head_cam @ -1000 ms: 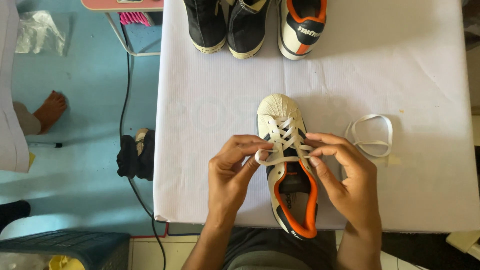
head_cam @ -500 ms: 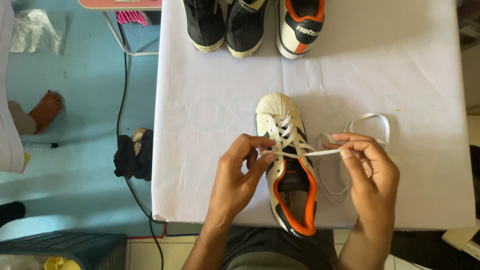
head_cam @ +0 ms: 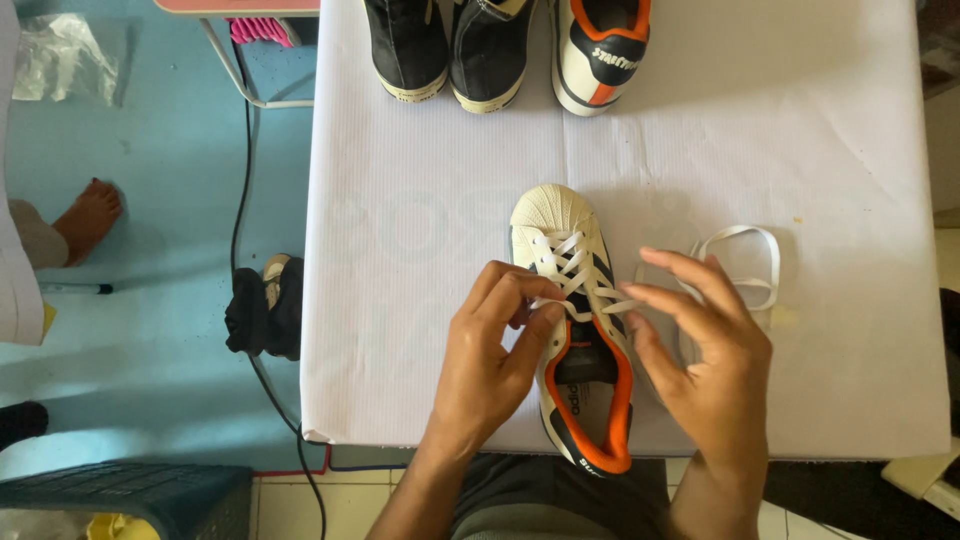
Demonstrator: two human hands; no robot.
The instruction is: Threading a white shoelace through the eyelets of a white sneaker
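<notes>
A cream sneaker (head_cam: 560, 240) with dark stripes and an orange lining lies toe-away on the white tablecloth (head_cam: 420, 230). Its white lace (head_cam: 745, 262) trails off to the right in a loop. My left hand (head_cam: 490, 360) pinches the lace at the sneaker's left eyelets. My right hand (head_cam: 700, 350) is at the sneaker's right side, fingers spread, thumb and forefinger touching the lace where it leaves the eyelets.
Two black shoes (head_cam: 450, 50) and a white-and-orange sneaker (head_cam: 598, 50) stand at the table's far edge. Left of the table, on the blue floor, are a black cable (head_cam: 238, 200), a dark shoe (head_cam: 265, 305) and another person's bare foot (head_cam: 88, 215). A dark crate (head_cam: 130, 500) sits near left.
My right hand had pulled the lace out to the right; now it has come back to the sneaker with fingers spread. The lace loop lies slack again.
</notes>
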